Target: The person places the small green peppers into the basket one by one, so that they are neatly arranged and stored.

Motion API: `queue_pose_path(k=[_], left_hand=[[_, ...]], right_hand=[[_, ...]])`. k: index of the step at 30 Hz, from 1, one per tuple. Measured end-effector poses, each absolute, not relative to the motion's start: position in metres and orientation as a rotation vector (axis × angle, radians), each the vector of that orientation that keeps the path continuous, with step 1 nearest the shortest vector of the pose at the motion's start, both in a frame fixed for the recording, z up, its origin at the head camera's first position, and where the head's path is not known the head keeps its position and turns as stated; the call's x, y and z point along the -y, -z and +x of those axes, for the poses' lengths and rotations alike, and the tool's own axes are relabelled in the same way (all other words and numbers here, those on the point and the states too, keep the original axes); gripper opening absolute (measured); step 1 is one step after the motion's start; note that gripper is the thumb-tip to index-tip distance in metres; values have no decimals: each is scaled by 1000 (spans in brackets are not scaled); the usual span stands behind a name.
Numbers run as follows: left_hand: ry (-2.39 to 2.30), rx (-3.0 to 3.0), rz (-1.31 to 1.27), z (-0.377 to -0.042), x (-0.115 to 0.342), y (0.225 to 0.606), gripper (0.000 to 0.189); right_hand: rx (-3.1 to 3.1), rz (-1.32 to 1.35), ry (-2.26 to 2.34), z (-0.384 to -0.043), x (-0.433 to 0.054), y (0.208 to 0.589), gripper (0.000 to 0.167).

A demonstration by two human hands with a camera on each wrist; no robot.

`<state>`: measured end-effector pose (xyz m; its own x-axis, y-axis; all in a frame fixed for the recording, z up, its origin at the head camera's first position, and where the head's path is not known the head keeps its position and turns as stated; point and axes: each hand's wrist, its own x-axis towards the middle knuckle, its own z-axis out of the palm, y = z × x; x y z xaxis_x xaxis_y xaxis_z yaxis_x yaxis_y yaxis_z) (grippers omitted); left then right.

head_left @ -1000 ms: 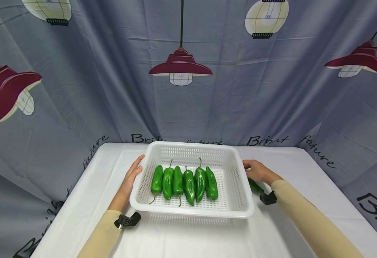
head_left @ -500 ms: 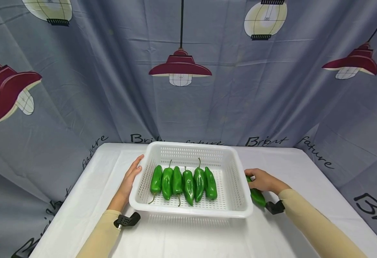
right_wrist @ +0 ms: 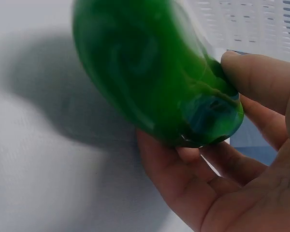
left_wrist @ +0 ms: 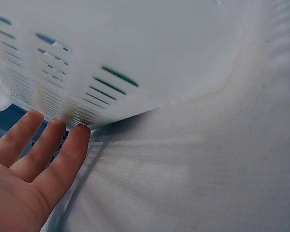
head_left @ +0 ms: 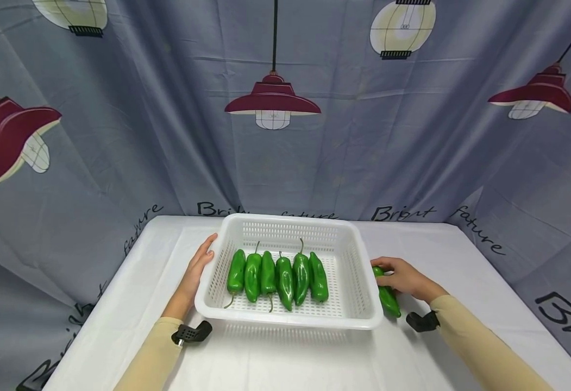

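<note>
A white perforated plastic basket (head_left: 285,320) stands mid-table with several glossy green peppers (head_left: 285,279) lying side by side in it. Against its left wall rests my left hand (head_left: 194,277), fingers straight; in the left wrist view the fingertips (left_wrist: 79,133) meet the slotted wall (left_wrist: 150,48). Just outside the basket's right wall, my right hand (head_left: 405,277) grips another green pepper (head_left: 389,301) between thumb and fingers. Close up in the right wrist view, that pepper (right_wrist: 130,63) fills the upper middle, with the thumb (right_wrist: 261,77) on one side and fingers beneath.
A white cloth (head_left: 285,361) covers the table. Behind it hangs a grey-blue curtain (head_left: 192,152) printed with lamps and lettering. Each wrist wears a black camera mount, such as the right one (head_left: 422,321).
My right hand has shifted toward me and slightly right along the basket's right side, and now grips a pepper that shows more fully. The left hand and basket stay nearly still.
</note>
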<state>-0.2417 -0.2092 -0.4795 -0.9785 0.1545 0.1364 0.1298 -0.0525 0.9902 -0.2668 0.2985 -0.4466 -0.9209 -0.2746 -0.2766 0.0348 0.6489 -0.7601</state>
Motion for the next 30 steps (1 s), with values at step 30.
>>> queue_pose_path(k=[30], left_hand=[[-2251, -2161, 356, -239, 210, 479, 57]], right_hand=[[-2419, -286, 1309, -264, -295, 373, 58]])
